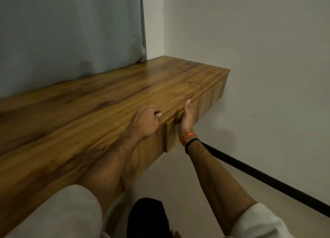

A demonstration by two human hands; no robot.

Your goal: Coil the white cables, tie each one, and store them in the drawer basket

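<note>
The desk top is glossy, smooth wood with streaked brown grain, as is the drawer front. The curtain is matt grey cloth; the wall is matt and smooth.

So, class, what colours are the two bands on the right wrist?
Orange band and black band, seen in the head view.

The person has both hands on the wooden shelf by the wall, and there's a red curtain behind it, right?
Not quite: the curtain is grey-blue, not red, as the head view shows. The rest holds: the left hand and right hand are on the wooden shelf by the wall.
</note>
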